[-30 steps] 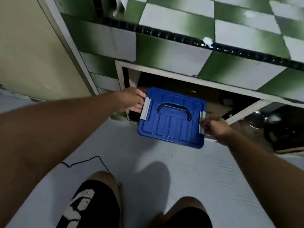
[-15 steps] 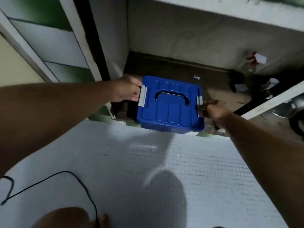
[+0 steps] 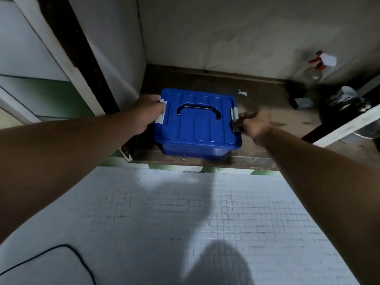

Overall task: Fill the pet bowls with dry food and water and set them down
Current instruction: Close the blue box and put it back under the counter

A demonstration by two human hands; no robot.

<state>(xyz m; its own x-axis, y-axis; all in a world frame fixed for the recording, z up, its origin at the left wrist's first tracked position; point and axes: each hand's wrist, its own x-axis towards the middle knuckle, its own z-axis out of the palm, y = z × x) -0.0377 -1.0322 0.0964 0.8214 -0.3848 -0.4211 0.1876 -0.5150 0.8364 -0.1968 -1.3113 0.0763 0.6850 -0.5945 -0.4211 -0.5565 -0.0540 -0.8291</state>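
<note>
- The blue storage box (image 3: 198, 122) sits at the front edge of a low cabinet shelf (image 3: 267, 124), lid latched shut, black carry handle (image 3: 199, 110) lying flat on top.
- The left hand (image 3: 149, 114) is closed around the box's left side at the grey latch (image 3: 162, 112), fingers wrapped over the end.
- The right hand (image 3: 254, 124) is at the right latch (image 3: 234, 120); it is blurred, so whether it grips the box or only touches it I cannot tell.
- Progress, as a judgement: no pet bowl, no kibble and no water show anywhere, so nothing confirms that filling or setting down is done. The box may hold the dry food (a guess only, since the opaque lid hides its contents).
- Whether the box rests fully on the shelf or is partly borne by the hands is unclear.
- Hard to read: the cabinet's right side is dim, with a spray bottle (image 3: 314, 68) against the back wall and dark, blurred items (image 3: 345, 99) beside it that cannot be identified. A black cable (image 3: 78, 258) crosses the tiled floor (image 3: 144, 212) at lower left, cut off by the frame.
</note>
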